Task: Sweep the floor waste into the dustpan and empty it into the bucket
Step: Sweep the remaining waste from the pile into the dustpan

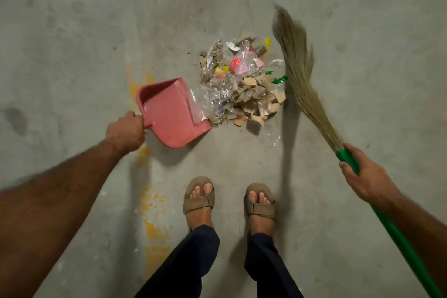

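Observation:
A pile of waste (244,84) lies on the grey concrete floor: clear plastic, coloured wrappers and tan shards. A pink dustpan (169,113) sits tilted at the pile's left edge, its lip touching the plastic. My left hand (125,132) grips the dustpan's handle. A grass broom (297,55) with a green handle stands just right of the pile, its bristles blurred. My right hand (365,179) holds the green handle where it meets the bristles. No bucket is in view.
My two sandalled feet (229,201) stand just behind the pile. A streak of yellow paint (150,203) runs down the floor at the left, under the dustpan. A loose scrap of clear plastic (273,134) lies near the pile's front.

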Action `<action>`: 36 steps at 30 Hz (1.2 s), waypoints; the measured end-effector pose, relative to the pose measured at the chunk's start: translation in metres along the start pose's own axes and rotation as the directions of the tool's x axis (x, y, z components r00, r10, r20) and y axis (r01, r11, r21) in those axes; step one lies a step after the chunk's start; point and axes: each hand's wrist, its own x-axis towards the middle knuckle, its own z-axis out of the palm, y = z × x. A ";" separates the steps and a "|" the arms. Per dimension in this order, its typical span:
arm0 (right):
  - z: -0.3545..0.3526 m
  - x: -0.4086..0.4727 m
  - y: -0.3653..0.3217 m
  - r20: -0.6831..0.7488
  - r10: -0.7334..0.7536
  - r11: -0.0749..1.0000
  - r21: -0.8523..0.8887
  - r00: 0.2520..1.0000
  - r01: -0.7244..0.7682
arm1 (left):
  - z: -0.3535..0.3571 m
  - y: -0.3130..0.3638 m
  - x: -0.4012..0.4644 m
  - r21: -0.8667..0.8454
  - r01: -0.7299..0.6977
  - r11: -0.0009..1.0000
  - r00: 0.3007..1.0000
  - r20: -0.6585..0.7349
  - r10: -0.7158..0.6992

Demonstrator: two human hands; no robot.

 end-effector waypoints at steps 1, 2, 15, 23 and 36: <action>0.000 0.002 0.007 -0.007 -0.021 1.000 -0.008 1.000 0.021 | -0.004 0.002 0.010 0.010 -0.038 0.999 0.999 -0.006 0.039; -0.001 0.005 0.013 -0.015 -0.039 0.999 -0.022 0.999 0.039 | -0.007 0.004 0.020 0.020 -0.077 0.997 0.997 -0.016 0.078; 0.006 -0.016 0.029 0.074 -0.253 0.944 -0.201 0.965 0.263 | -0.053 0.086 0.065 0.091 -0.276 0.957 0.958 -0.057 0.282; 0.052 -0.078 0.014 0.058 -0.284 0.951 -0.107 0.957 0.289 | -0.023 0.100 0.044 -0.013 -0.287 0.958 0.956 -0.076 0.285; 0.071 -0.152 0.019 0.079 -0.291 0.949 -0.103 0.953 0.299 | 0.022 0.132 -0.023 -0.238 -0.219 0.946 0.976 -0.075 0.207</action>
